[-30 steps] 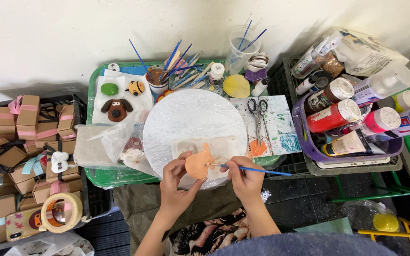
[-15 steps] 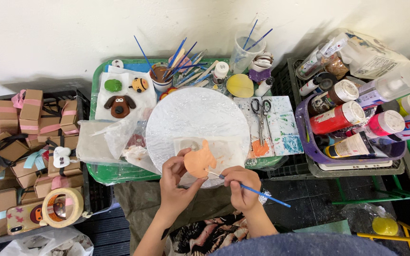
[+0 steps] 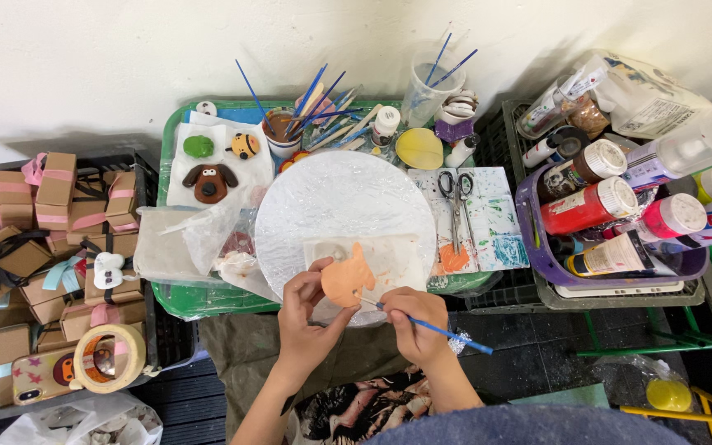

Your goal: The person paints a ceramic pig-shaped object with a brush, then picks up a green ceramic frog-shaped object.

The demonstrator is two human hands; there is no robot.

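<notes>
**Painting orange clay figure, lower centre**

Left hand (image 3: 305, 317) fingers pinch orange clay figure (image 3: 346, 280) over round white board (image 3: 339, 202). Right hand (image 3: 419, 323) fingers pinch blue paintbrush (image 3: 434, 327), tip at figure. Risk: thin grip w/ brush pressure, figure could slip or smudge.

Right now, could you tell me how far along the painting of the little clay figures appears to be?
Done, by the look of it: a brown dog face, a green piece and a yellow bee-like figure lie coloured on white paper. In hand: the left hand holds an orange figure while the right hand puts a blue brush to it. Left: its surface is plain orange, with no details visible.
</notes>
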